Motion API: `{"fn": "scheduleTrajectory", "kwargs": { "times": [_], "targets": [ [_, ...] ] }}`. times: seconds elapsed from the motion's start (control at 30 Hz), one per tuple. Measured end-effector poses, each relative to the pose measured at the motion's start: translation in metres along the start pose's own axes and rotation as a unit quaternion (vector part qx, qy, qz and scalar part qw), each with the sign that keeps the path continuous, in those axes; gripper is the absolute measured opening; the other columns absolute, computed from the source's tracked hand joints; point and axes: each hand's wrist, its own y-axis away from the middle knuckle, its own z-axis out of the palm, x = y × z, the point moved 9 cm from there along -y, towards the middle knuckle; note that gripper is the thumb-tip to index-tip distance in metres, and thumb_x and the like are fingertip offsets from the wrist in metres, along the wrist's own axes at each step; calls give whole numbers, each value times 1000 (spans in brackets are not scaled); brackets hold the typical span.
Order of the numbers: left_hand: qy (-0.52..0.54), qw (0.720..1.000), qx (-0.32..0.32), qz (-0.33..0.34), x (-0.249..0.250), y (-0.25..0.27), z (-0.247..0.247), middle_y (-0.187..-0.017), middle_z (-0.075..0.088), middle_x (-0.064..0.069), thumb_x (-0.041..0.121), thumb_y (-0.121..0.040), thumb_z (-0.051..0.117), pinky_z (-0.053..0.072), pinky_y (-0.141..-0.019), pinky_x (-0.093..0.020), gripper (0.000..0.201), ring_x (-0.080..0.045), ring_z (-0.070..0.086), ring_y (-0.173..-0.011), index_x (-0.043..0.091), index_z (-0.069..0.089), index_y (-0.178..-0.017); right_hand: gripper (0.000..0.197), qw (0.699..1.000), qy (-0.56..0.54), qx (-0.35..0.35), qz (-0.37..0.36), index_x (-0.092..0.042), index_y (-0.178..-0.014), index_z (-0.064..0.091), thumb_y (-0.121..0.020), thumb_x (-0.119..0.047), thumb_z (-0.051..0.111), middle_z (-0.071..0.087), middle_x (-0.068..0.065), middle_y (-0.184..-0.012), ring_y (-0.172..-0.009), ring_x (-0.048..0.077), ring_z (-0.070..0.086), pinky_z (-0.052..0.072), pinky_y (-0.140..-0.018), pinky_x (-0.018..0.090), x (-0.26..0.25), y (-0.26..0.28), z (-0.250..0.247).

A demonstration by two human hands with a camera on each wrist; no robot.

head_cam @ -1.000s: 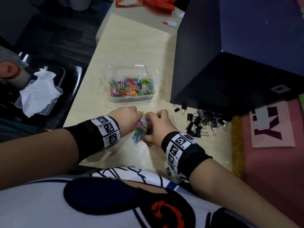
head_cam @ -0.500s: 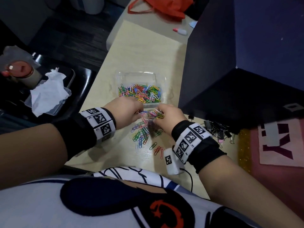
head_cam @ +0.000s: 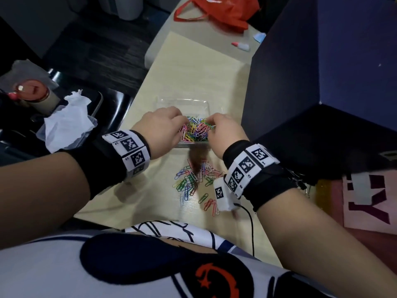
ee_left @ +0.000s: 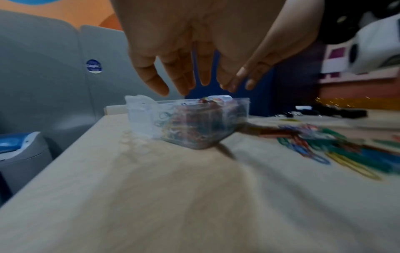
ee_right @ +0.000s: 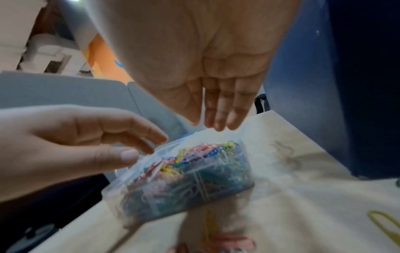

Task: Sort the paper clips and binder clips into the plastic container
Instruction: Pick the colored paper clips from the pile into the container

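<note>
A clear plastic container (head_cam: 182, 102) stands mid-table, heaped with coloured paper clips (head_cam: 196, 131). Both hands hover over it. My left hand (head_cam: 171, 123) is at its left side, and the left wrist view shows the fingers (ee_left: 184, 77) spread, pointing down and holding nothing above the container (ee_left: 188, 119). My right hand (head_cam: 217, 123) is at the right side, its fingers (ee_right: 216, 116) straight and empty over the container (ee_right: 188, 179). More loose paper clips (head_cam: 193, 179) lie on the table nearer to me. Black binder clips (ee_left: 337, 112) lie to the right, mostly hidden behind my right wrist in the head view.
A large dark blue box (head_cam: 322, 82) stands close on the right of the container. The table's left edge drops to a black chair holding a tray with tissue (head_cam: 66, 123). A red bag (head_cam: 221, 9) and a small bottle (head_cam: 240, 46) lie at the far end.
Both hands gathered a bunch of paper clips from the near pile, carried it forward over the container and let go. The fingers now stand open and the container holds more clips.
</note>
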Motion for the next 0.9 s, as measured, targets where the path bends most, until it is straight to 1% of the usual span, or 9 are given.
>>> {"fn": "scheduleTrajectory", "kwargs": {
  "times": [0.07,0.13,0.23,0.33,0.47,0.57,0.67,0.8,0.9],
  "targets": [
    [-35,998,3,50,14,6,7,-130,53,-6,24,-86,55,48,-84,-48,42,-32,56,-110,17,55,-127,45,998,7,-2,-63,-26,-123,57,-87,-2,45,50,1,-130,-119,23,50,42,-102,37,-11,4,6],
    [-64,995,-14,77,21,10,15,-134,53,-4,24,-85,55,44,-85,-46,42,-28,56,-114,17,56,-127,53,989,52,-62,-121,-23,-131,53,-84,1,47,44,0,-141,-128,21,44,36,-108,34,-18,10,25],
    [-74,994,-24,81,15,14,19,-135,54,-3,23,-85,57,45,-87,-46,40,-27,60,-112,15,59,-124,59,980,112,-92,-133,-19,-138,47,-83,2,48,34,-2,-150,-135,21,38,33,-111,36,-11,14,35],
    [-80,992,-26,89,10,18,22,-138,52,-6,25,-83,61,45,-90,-45,43,-29,59,-114,13,59,-124,57,987,73,-48,-134,-20,-134,51,-84,5,42,40,0,-145,-132,22,39,35,-109,38,-7,19,21],
    [-77,996,17,39,7,18,7,-126,54,-11,26,-81,61,42,-89,-47,38,-34,54,-109,14,60,-118,39,997,3,52,-62,-18,-117,59,-87,1,42,48,5,-124,-114,24,48,43,-96,34,15,31,-4],
    [-87,996,9,-27,-4,20,2,-109,56,-9,29,-87,54,38,-84,-44,28,-33,50,-101,15,61,-110,35,999,41,2,34,-16,-118,56,-91,-4,38,46,9,-125,-113,29,49,41,-94,35,45,39,9],
    [-118,993,-7,-9,-4,26,11,-103,60,-6,27,-88,56,40,-84,-44,26,-32,53,-101,15,63,-110,47,991,77,-82,76,-14,-134,45,-90,-3,37,38,11,-134,-123,31,40,36,-100,37,59,50,36],
    [-108,994,15,5,4,32,8,-96,62,-8,22,-81,63,43,-77,-45,24,-34,56,-93,14,65,-104,54,992,72,-87,51,-15,-131,46,-82,6,42,37,8,-134,-125,27,35,34,-102,33,52,65,55],
    [-79,993,18,87,27,39,12,-89,60,-10,16,-74,69,48,-67,-41,21,-35,58,-81,12,66,-95,51,992,41,-121,26,-20,-126,50,-84,5,39,41,6,-128,-122,25,41,37,-103,34,45,75,69]
  ]
}}
